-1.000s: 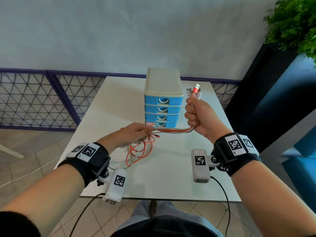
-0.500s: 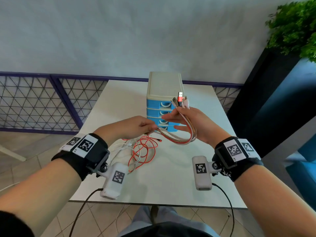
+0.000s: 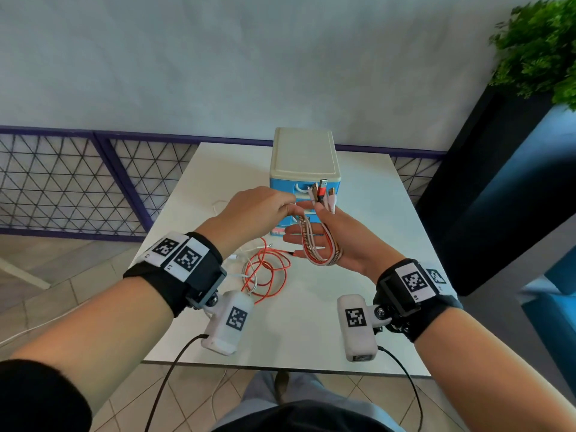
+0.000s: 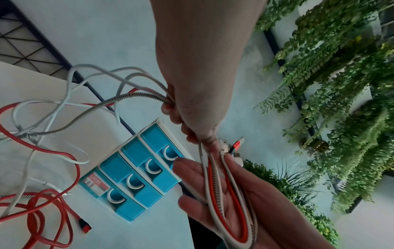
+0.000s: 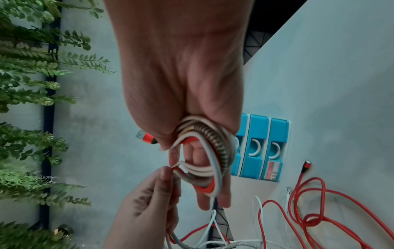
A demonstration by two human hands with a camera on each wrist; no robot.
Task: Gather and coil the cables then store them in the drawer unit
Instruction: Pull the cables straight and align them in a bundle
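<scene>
A bundle of red, white and braided cables (image 3: 321, 254) hangs as a loop across my right hand (image 3: 343, 241), in front of the blue drawer unit (image 3: 304, 160). The right thumb pinches the bundle just below the plug ends (image 3: 322, 190), which stick up; the fingers lie straight. My left hand (image 3: 261, 204) pinches the strands beside that thumb. In the left wrist view the cables (image 4: 232, 219) run down the right palm (image 4: 213, 193). In the right wrist view the loop (image 5: 215, 151) wraps the fingers. The loose tails (image 3: 268, 275) trail down onto the white table (image 3: 358, 213).
All the drawers of the unit (image 4: 136, 185) are closed. A red plug (image 4: 85, 227) lies on the table among the loose cable. A dark planter (image 3: 498, 182) with a green plant (image 3: 542, 42) stands to the right, a mesh railing (image 3: 62, 182) behind left.
The left hand has risen from near the table up to the right hand, bringing the strands with it. The cables, stretched between the hands before, now form a loop on the right hand.
</scene>
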